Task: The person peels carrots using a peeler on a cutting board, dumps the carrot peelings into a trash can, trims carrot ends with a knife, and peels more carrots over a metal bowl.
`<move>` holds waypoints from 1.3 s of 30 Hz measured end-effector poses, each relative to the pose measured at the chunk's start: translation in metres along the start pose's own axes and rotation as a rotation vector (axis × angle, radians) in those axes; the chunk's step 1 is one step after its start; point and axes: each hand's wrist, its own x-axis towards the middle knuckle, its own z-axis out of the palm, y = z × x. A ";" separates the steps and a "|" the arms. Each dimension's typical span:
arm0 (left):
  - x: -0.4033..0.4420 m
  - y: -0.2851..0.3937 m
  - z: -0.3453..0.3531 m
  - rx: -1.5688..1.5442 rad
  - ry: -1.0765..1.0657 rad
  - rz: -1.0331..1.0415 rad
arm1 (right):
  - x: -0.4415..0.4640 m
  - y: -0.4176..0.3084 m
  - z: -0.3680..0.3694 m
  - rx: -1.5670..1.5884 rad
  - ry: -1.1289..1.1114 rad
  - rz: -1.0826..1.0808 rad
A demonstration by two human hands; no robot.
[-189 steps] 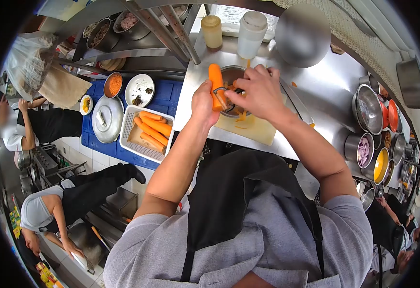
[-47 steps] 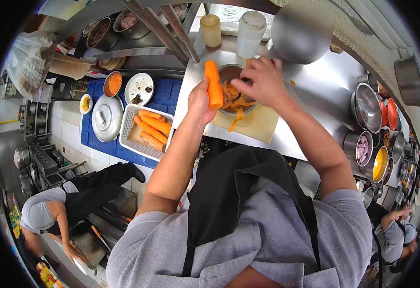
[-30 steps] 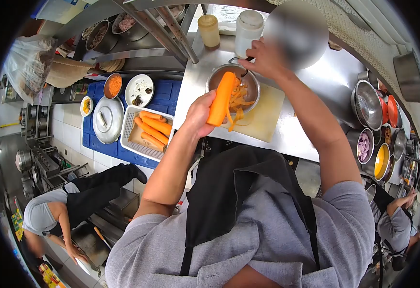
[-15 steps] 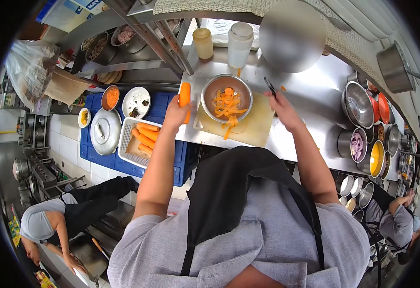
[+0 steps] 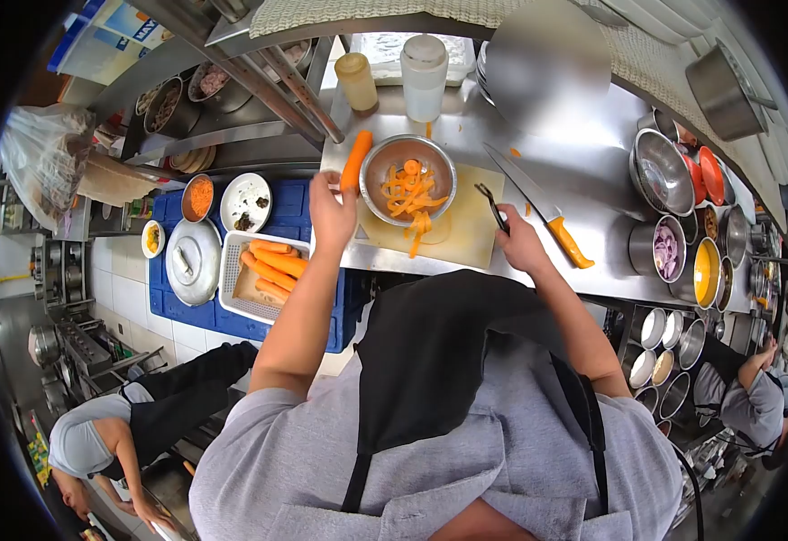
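Observation:
My left hand [image 5: 334, 209] is closed around the lower end of a carrot [image 5: 356, 159], which tilts up beside a metal bowl [image 5: 370, 200]. Orange peel strips [image 5: 412, 191] and a carrot piece lie in the bowl, some strips hanging over its near rim. The bowl rests on a pale cutting board [image 5: 471, 236]. To the right of it, my right hand [image 5: 522, 242] grips a black-handled peeler [image 5: 491, 207], apart from the carrot. A knife with an orange handle [image 5: 571, 243] lies on the steel counter just beyond that hand.
On the left, a white basket [image 5: 223, 293] of carrots [image 5: 277, 263], a pot lid [image 5: 194, 261] and small bowls rest on a blue surface [image 5: 313, 329]. Two bottles [image 5: 424, 81] stand behind the bowl. Metal bowls [image 5: 663, 176] crowd the right. Co-workers [image 5: 96, 437] flank the area.
The carrot in my left hand now leans right at its top. My right hand has come lower with the peeler, and the knife shows fully. The whole view has shifted slightly.

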 end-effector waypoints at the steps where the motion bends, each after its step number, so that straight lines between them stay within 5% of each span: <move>1: -0.018 0.003 -0.002 -0.001 -0.155 -0.108 | 0.001 -0.006 -0.002 0.022 0.015 0.025; 4: -0.077 0.006 0.000 0.016 -0.586 -0.213 | 0.018 0.004 0.011 -0.098 0.149 -0.080; 6: -0.105 0.003 0.025 0.079 -0.655 -0.201 | 0.023 0.003 0.013 -0.160 0.171 -0.082; 9: -0.109 0.028 0.049 0.311 -0.540 0.016 | 0.031 -0.020 0.009 -0.206 0.124 -0.022; 22: -0.105 0.025 0.059 0.293 -0.500 0.136 | 0.002 0.000 0.013 -0.315 0.311 -0.247; 31: -0.036 0.107 0.004 -0.040 -0.261 -0.067 | -0.002 0.023 -0.010 -0.167 0.317 -0.291; 34: 0.003 0.099 0.006 0.041 -0.216 0.044 | 0.000 0.019 -0.011 -0.137 0.308 -0.297; 37: 0.013 0.088 -0.001 0.300 -0.389 -0.029 | 0.000 0.015 -0.010 -0.112 0.294 -0.306; 39: -0.003 0.084 -0.012 0.182 -0.376 -0.136 | -0.003 0.015 -0.009 -0.093 0.277 -0.309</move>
